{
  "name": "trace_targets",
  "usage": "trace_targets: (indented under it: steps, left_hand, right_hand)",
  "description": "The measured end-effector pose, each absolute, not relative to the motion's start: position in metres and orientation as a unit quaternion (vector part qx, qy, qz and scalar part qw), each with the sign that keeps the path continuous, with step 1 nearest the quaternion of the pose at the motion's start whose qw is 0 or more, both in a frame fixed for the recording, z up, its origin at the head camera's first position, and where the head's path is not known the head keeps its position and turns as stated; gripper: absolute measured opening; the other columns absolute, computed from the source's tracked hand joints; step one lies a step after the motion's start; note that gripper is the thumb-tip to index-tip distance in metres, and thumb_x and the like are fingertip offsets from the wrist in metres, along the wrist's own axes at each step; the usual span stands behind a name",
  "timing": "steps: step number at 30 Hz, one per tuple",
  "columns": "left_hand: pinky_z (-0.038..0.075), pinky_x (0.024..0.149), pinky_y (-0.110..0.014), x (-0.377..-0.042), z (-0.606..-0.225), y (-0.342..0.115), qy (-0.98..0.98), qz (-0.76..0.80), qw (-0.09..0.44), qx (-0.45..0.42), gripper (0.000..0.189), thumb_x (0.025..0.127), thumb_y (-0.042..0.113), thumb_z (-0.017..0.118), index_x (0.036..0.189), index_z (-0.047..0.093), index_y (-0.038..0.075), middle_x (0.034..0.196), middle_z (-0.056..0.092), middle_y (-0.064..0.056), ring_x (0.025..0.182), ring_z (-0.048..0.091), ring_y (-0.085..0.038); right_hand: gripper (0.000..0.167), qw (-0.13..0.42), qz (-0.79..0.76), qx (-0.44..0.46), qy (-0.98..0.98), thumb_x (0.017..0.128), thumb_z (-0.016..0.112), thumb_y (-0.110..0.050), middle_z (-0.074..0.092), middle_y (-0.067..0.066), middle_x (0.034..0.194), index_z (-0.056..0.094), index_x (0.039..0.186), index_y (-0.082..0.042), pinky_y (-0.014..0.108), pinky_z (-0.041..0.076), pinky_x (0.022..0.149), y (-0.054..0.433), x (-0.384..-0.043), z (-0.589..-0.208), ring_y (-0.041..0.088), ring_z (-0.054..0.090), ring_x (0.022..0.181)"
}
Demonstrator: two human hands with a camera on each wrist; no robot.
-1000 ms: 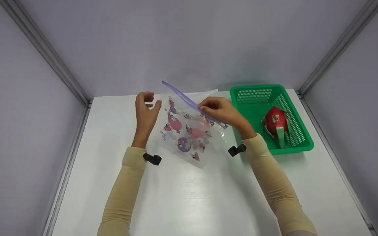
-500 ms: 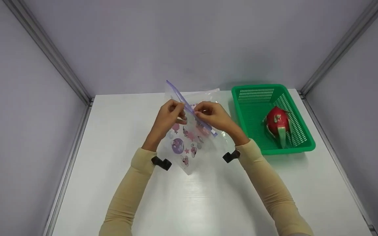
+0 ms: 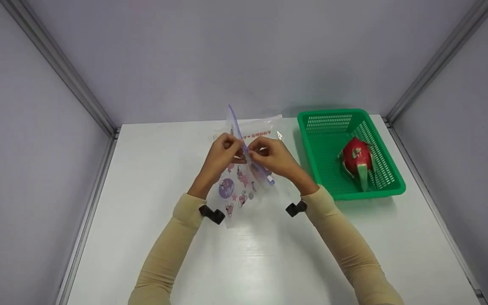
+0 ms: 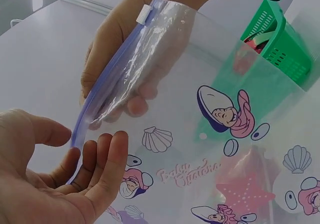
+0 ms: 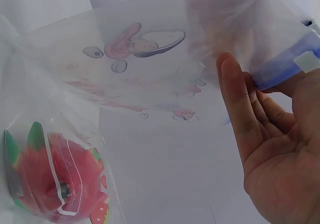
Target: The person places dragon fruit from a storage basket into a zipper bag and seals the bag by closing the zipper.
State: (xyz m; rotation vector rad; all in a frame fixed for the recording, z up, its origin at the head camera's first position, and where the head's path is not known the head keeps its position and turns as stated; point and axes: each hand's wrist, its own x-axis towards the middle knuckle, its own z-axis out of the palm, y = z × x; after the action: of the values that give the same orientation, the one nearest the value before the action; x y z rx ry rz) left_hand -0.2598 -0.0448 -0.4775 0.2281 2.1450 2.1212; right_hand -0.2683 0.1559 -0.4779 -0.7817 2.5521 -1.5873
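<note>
A clear zip bag point(image 3: 242, 177) with a purple zip strip and cartoon shell prints is held up between both hands, its strip slanting. My left hand point(image 3: 222, 154) pinches one side of the strip near its middle. From the other side, my right hand point(image 3: 275, 159) grips the strip a little above the white slider point(image 3: 270, 179). Behind it lies a second clear bag point(image 3: 265, 126) with red lettering. In the right wrist view, a dragon fruit point(image 5: 62, 176) shows through clear plastic at lower left. The left wrist view shows right fingers through the film.
A green basket point(image 3: 352, 196) stands at the right of the white table point(image 3: 151, 178), holding a red dragon fruit point(image 3: 357, 156). Pale walls point(image 3: 244, 55) enclose the table at the back and sides.
My left hand has moved right from beside the bag onto its strip. The right hand has shifted slightly down and left; the strip has turned steeper.
</note>
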Motion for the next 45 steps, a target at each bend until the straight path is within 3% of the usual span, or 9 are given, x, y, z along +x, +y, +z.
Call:
trace_targets:
  steps: [4,12,16,20,24,32,40,45]
  left_hand:
    - [0.066,0.083,-0.035,-0.260,-0.480,-0.042,0.711,0.696,0.058,0.078,0.023,0.108,0.020,0.063,0.121,0.058,0.002,0.104,0.071,-0.013,0.092,0.073,-0.021]
    - [0.066,0.085,-0.036,-0.259,-0.481,-0.040,0.709,0.697,0.061,0.084,0.025,0.109,0.015,0.059,0.128,0.059,-0.002,0.108,0.073,-0.016,0.094,0.075,-0.022]
    - [0.066,0.086,-0.038,-0.260,-0.480,-0.039,0.719,0.689,0.063,0.072,0.022,0.109,0.011,0.058,0.127,0.058,-0.002,0.109,0.073,-0.017,0.093,0.076,-0.023]
    - [0.066,0.086,-0.038,-0.261,-0.482,-0.039,0.728,0.679,0.065,0.070,0.022,0.108,0.010,0.058,0.127,0.057,-0.001,0.105,0.070,-0.014,0.090,0.075,-0.023]
    - [0.066,0.082,-0.038,-0.262,-0.486,-0.037,0.738,0.667,0.060,0.081,0.020,0.106,0.009,0.058,0.124,0.056,0.001,0.100,0.066,-0.010,0.086,0.071,-0.021]
    - [0.063,0.074,-0.032,-0.261,-0.488,-0.035,0.764,0.637,0.054,0.087,0.013,0.106,0.010,0.059,0.118,0.056,0.007,0.097,0.064,-0.006,0.082,0.064,-0.017]
    - [0.063,0.072,-0.030,-0.261,-0.490,-0.031,0.763,0.637,0.055,0.098,0.015,0.111,0.023,0.059,0.112,0.055,0.009,0.091,0.065,-0.004,0.077,0.067,-0.016]
    - [0.063,0.070,-0.030,-0.262,-0.493,-0.033,0.764,0.635,0.052,0.103,0.017,0.110,0.021,0.061,0.106,0.051,0.009,0.088,0.062,-0.003,0.075,0.064,-0.015]
  right_hand:
    - [0.013,0.022,-0.508,-0.255,0.823,0.102,0.068,-0.008,0.074,0.015,0.109,0.073,0.110,0.000,0.038,0.065,0.092,0.156,-0.267,-0.480,0.026,0.074,0.097]
    - [0.010,0.019,-0.525,-0.239,0.816,0.100,0.066,-0.006,0.072,0.014,0.102,0.070,0.106,0.001,0.023,0.060,0.083,0.158,-0.268,-0.484,0.019,0.069,0.092]
    - [0.016,0.030,-0.520,-0.223,0.824,0.098,0.063,-0.006,0.073,0.015,0.105,0.065,0.113,0.001,0.032,0.064,0.085,0.158,-0.267,-0.483,0.021,0.070,0.092]
    - [0.032,0.052,-0.526,-0.199,0.826,0.098,0.059,-0.004,0.074,0.017,0.101,0.056,0.130,-0.002,0.033,0.064,0.066,0.156,-0.266,-0.483,0.021,0.071,0.077]
    - [0.043,0.054,-0.520,-0.176,0.834,0.098,0.058,-0.006,0.070,0.011,0.087,0.050,0.140,-0.007,0.027,0.054,0.047,0.154,-0.266,-0.485,0.015,0.062,0.058]
    - [0.035,0.042,-0.489,-0.170,0.855,0.107,0.062,-0.021,0.071,0.013,0.087,0.054,0.138,-0.006,0.024,0.050,0.047,0.149,-0.265,-0.485,0.013,0.057,0.053]
    - [0.034,0.026,-0.458,-0.185,0.869,0.104,0.062,-0.012,0.075,0.014,0.089,0.057,0.137,-0.004,0.023,0.050,0.048,0.146,-0.264,-0.489,0.013,0.061,0.060]
    - [0.026,-0.007,-0.473,-0.179,0.863,0.103,0.063,-0.010,0.068,0.009,0.076,0.063,0.129,-0.003,0.022,0.046,0.044,0.146,-0.263,-0.490,0.011,0.053,0.051]
